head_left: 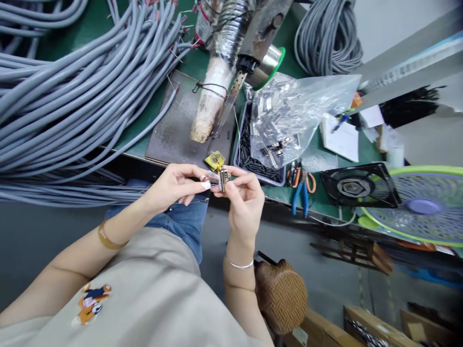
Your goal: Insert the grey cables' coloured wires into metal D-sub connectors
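Note:
Close to the table's front edge, my right hand (pixel 245 196) grips a multi-pin metal connector (pixel 223 179) between thumb and fingers. My left hand (pixel 177 185) is closed in a pinch on thin coloured wires (pixel 213 178) at the connector's left side; the fingertips partly hide them. Just above the connector is a small piece wrapped in yellow tape (pixel 215 160); whether it is fixed to the connector I cannot tell. Behind my hands lies a dark, stained work board (pixel 170 140). Over it hang a foil-wrapped tube with a scorched white end (pixel 213 91) and a slim perforated metal tool tip (pixel 235 91).
Grey cables (pixel 90 86) cover the left side. Right of the board stand a bin of black parts (pixel 246 140), a plastic bag of metal connector parts (pixel 285 115), a solder spool (pixel 269 70), pliers (pixel 300 193), a black fan (pixel 358 185) and a green-rimmed basket (pixel 412 171). A woven stool (pixel 284 294) stands below.

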Demonstrator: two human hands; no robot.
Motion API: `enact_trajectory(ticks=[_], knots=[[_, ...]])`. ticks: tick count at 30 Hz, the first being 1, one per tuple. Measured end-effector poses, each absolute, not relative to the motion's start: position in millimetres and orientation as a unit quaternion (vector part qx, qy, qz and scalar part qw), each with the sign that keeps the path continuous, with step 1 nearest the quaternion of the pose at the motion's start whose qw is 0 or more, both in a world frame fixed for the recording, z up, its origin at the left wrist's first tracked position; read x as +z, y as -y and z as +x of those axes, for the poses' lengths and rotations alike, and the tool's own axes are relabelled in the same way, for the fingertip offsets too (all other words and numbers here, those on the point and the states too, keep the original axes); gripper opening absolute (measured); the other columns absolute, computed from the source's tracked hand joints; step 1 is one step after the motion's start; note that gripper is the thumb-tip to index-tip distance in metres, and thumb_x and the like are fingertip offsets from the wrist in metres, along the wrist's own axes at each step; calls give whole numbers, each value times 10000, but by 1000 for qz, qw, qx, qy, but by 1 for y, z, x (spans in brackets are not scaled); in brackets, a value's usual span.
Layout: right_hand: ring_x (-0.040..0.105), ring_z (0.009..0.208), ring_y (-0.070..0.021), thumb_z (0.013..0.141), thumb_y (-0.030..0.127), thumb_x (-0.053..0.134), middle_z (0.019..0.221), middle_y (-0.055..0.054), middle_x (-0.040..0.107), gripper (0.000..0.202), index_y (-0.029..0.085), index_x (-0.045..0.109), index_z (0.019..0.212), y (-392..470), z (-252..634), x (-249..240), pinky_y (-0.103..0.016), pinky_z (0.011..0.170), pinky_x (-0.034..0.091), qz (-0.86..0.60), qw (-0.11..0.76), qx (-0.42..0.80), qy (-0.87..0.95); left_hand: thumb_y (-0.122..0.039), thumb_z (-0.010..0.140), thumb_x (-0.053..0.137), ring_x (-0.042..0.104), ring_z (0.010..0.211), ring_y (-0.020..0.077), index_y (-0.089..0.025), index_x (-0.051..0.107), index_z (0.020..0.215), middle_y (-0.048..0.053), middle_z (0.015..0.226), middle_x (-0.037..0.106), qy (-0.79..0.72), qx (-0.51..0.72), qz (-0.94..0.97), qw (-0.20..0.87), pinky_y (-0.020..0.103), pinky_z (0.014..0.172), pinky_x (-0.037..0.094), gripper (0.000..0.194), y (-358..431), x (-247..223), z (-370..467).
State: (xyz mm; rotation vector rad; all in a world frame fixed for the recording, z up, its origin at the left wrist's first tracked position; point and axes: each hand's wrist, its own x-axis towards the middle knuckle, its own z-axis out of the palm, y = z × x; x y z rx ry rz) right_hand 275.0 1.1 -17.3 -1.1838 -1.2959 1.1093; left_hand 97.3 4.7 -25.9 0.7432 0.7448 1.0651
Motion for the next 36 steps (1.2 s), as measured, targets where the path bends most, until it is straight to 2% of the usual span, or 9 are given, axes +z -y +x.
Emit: enact_trajectory(ticks=[3,5,10,15,20,24,29,33,36], knots=[[750,702,-133,897,428,723,1136,-74,742,280,218,546,842,5,256,-29,-230,560,628,-485,507,458,546,-334,732,872,504,379,41,-118,699,800,46,718,730,-332,481,338,738,158,348,359,284,-4,-29,96],[730,638,-117,902,395,720,1105,-62,749,254,218,545,848,5,252,-31,-226,540,626,-478,508,466,545,-342,734,870,497,376,42,-116,699,811,31,677,700,-328,485,338,737,156,343,351,294,-4,-30,95],[691,527,-91,915,297,715,1042,-25,760,191,216,551,860,7,252,-26,-212,493,612,-469,528,451,546,-320,730,862,491,371,27,-123,686,797,25,772,695,-332,500,333,727,155,327,323,272,-2,-31,93],[758,705,-134,946,219,678,955,-10,771,106,220,579,907,12,246,-28,-236,579,639,-466,589,316,579,-285,745,845,487,385,7,-125,688,786,39,907,710,-327,518,341,713,155,330,315,227,-2,-30,93],[758,952,-166,890,128,728,1033,-23,771,134,219,629,894,10,248,-39,-325,819,651,-448,555,124,690,-272,748,832,482,382,-3,-124,678,766,47,960,713,-354,528,344,691,160,334,320,215,-4,-29,94],[757,938,-167,903,100,701,1033,-26,759,129,216,649,928,2,256,-43,-320,782,650,-476,564,52,673,-280,743,827,460,391,-10,-124,678,777,44,922,722,-388,542,333,667,148,343,328,218,-6,-31,96],[766,984,-176,925,126,692,1060,-30,774,105,216,674,977,-4,258,-42,-314,809,648,-473,564,87,671,-192,699,800,422,373,-14,-124,631,697,4,745,670,-403,554,329,650,134,338,291,182,-13,-27,99],[772,932,-167,942,172,674,1048,-40,779,57,199,642,904,-7,255,-43,-292,767,638,-482,558,197,646,-186,693,784,444,370,2,-138,583,664,8,716,677,-414,567,345,623,144,342,325,209,-20,-26,102],[766,963,-178,924,185,692,1046,-43,779,99,200,627,851,-11,254,-43,-323,813,632,-476,556,205,649,-205,698,784,427,367,5,-147,569,657,-3,663,658,-426,570,356,606,145,337,311,226,-25,-27,103]])
